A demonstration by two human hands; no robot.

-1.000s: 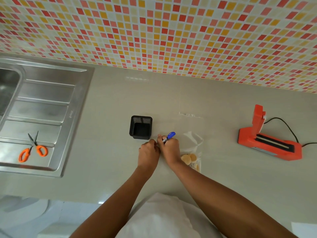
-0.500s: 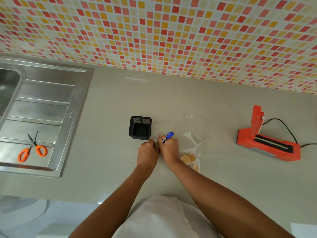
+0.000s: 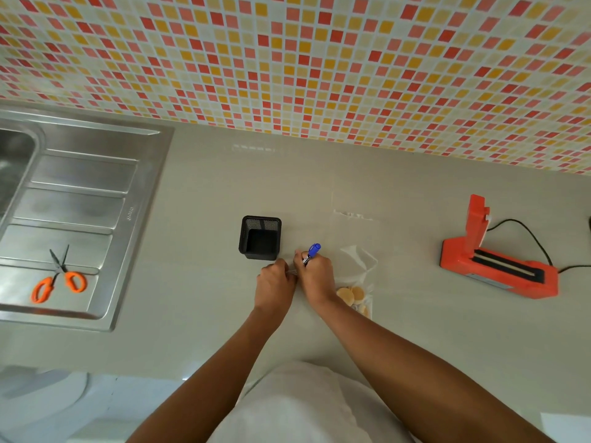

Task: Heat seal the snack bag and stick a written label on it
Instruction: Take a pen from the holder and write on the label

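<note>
A clear snack bag with round biscuits in its near end lies flat on the grey counter, partly under my right wrist. My right hand is closed around a blue marker, tip down by my fingers. My left hand rests on the counter, touching the right one, its fingertips pressed down at the marker tip. Whatever lies under the fingers is hidden. The orange heat sealer stands to the right with its lid up, well away from both hands.
A black mesh pen cup stands just beyond my left hand. Orange-handled scissors lie on the steel sink drainboard at the left. The sealer's black cable runs off to the right. A tiled wall closes the back.
Both hands stay together at the same spot with the marker; only slight shifts of the hands and the camera show.
</note>
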